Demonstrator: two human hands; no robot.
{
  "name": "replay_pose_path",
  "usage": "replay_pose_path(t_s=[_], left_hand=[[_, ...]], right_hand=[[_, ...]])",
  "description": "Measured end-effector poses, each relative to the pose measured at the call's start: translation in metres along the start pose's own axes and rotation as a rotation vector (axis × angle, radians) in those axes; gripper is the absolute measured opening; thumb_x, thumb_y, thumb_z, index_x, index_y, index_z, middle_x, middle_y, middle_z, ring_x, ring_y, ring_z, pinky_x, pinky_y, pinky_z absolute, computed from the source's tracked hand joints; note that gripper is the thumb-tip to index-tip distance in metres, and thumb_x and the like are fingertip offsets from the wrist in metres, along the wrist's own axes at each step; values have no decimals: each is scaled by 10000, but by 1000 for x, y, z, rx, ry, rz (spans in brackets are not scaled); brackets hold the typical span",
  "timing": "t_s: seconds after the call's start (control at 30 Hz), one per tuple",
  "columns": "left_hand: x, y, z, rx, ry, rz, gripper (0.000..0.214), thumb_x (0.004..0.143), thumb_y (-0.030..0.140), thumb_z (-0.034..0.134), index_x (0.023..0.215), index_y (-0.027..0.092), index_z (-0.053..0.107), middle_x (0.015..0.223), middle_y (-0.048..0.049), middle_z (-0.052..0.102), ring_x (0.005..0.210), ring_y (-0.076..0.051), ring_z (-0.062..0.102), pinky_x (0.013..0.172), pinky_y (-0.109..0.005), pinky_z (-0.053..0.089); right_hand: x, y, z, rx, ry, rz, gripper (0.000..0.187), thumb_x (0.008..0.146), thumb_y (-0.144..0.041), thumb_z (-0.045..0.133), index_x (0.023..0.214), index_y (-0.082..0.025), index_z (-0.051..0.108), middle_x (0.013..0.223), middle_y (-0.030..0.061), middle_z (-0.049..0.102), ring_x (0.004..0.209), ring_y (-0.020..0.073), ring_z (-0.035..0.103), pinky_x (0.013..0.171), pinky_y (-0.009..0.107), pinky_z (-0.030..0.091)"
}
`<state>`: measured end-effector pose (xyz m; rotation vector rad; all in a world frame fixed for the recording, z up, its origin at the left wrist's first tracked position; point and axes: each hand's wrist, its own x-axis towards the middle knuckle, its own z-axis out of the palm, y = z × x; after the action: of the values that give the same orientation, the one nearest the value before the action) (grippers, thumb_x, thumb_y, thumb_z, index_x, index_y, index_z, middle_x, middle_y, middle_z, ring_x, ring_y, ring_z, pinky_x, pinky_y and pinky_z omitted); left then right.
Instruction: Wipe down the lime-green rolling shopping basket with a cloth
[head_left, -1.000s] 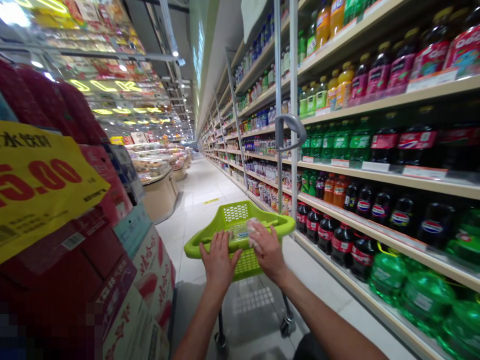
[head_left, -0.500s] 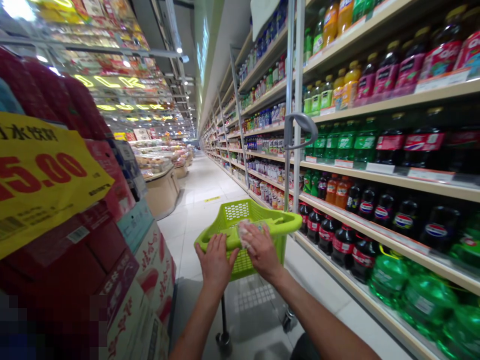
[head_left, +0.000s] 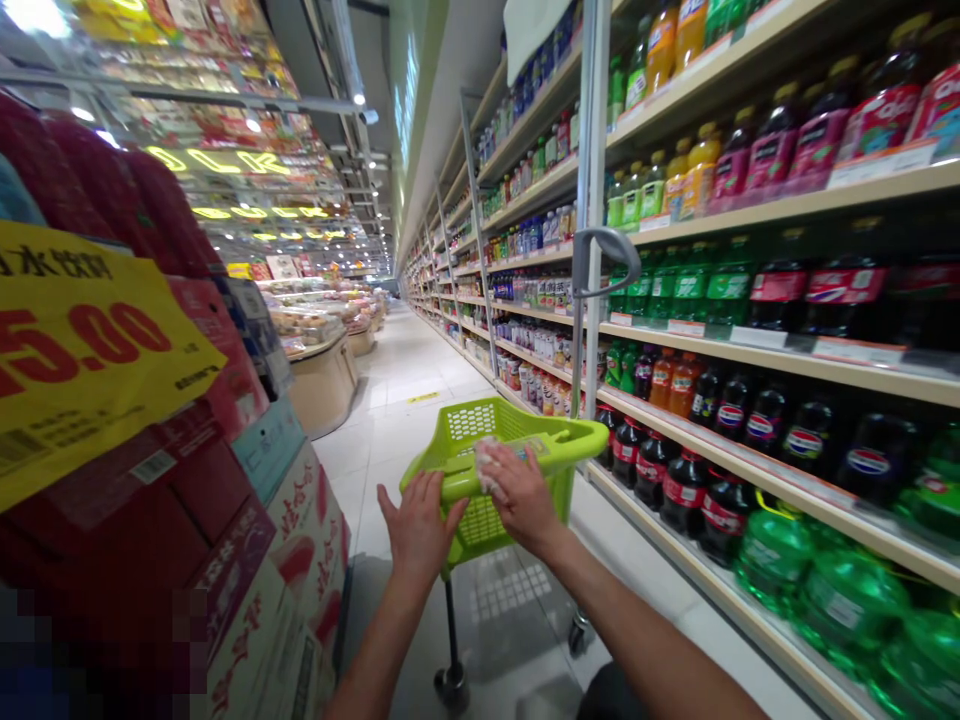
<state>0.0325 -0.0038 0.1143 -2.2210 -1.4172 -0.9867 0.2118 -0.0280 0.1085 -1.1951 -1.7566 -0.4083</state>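
Observation:
A lime-green plastic shopping cart stands before me, turned at an angle, with its handle bar nearest me. My left hand lies over the left end of the handle, fingers hooked across the top and the thumb out to the side. In my right hand is a crumpled whitish cloth, pressed against the middle of the handle. Part of the cloth is hidden under my fingers. A grey metal pole with a looped grey handle rises at the cart's right side.
Shelves of soda bottles line the right side. Stacked drink cartons and a yellow price sign crowd the left. A tiled aisle runs ahead past a rounded wooden display stand.
The cart's left end has shifted slightly right. My left hand has moved a little left and spread its outer finger past the handle's end. My right hand stays on the handle with the cloth.

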Motion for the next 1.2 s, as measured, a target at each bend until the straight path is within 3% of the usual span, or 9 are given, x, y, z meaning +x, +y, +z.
replay_pose_path(t_s=[0.2, 0.43, 0.57, 0.7, 0.8, 0.9, 0.97, 1.03, 1.2], left_hand=[[-1, -15, -1, -15, 11, -44, 367, 784, 393, 514, 1089, 193, 553, 1191, -124, 574, 1129, -295, 489, 1013, -631, 83], [1, -12, -7, -22, -12, -47, 298, 770, 395, 535, 1001, 214, 591, 1098, -97, 629, 1085, -282, 521, 1022, -621, 67], [-3, -4, -14, -34, -41, -31, 306, 772, 372, 536, 1022, 201, 580, 1096, -101, 630, 1085, -275, 519, 1016, -617, 90], [-7, 10, -15, -105, -67, 16, 313, 781, 352, 525, 1052, 199, 562, 1102, -92, 628, 1087, -250, 517, 1030, -579, 121], [-8, 16, -9, -180, -118, -52, 396, 765, 345, 540, 1127, 187, 510, 1184, -109, 579, 1122, -249, 497, 1017, -574, 188], [-9, 20, 1, -227, -184, -118, 479, 734, 305, 565, 1181, 169, 460, 1254, -132, 522, 1175, -265, 456, 991, -574, 249], [-12, 25, 4, -232, -199, -93, 501, 721, 279, 571, 1192, 158, 450, 1267, -140, 509, 1191, -264, 441, 1006, -559, 239], [-15, 30, 5, -232, -202, -43, 519, 716, 287, 577, 1200, 155, 445, 1268, -144, 506, 1195, -265, 436, 1023, -551, 212], [-15, 35, 8, -257, -312, 56, 558, 735, 321, 555, 1250, 174, 401, 1327, -128, 447, 1245, -262, 373, 1039, -556, 169]], right_hand=[[-6, 45, -17, -110, 161, 299, 264, 798, -210, 425, 999, -185, 596, 1141, 109, 602, 1149, 260, 476, 982, 536, 249], [1, 1, 9, 11, 53, 1, 274, 830, -193, 413, 1060, -224, 559, 1234, 55, 546, 1211, 174, 421, 1058, 425, 153], [2, 17, 5, 53, 47, -10, 252, 837, -232, 427, 1043, -218, 572, 1206, 64, 568, 1178, 185, 457, 1037, 428, 189], [2, 37, -5, 44, 113, 126, 247, 814, -223, 432, 993, -216, 602, 1151, 64, 603, 1157, 219, 475, 1031, 478, 183], [-4, 19, -7, 19, 157, 208, 258, 801, -199, 419, 975, -211, 609, 1155, 63, 600, 1173, 230, 458, 1033, 490, 181], [-15, -13, -5, 65, 94, 104, 296, 789, -175, 411, 1022, -216, 590, 1194, 56, 574, 1199, 202, 433, 1049, 447, 184], [-20, -21, -5, 102, 43, 28, 300, 786, -186, 425, 1043, -219, 577, 1209, 53, 563, 1205, 191, 428, 1054, 427, 189], [-23, -9, -10, 98, 49, 38, 286, 792, -207, 437, 1040, -223, 579, 1194, 55, 574, 1196, 204, 440, 1049, 445, 195], [-24, 36, -31, 4, 216, 234, 257, 803, -207, 424, 984, -201, 607, 1085, 84, 631, 1139, 250, 493, 1004, 502, 261]])
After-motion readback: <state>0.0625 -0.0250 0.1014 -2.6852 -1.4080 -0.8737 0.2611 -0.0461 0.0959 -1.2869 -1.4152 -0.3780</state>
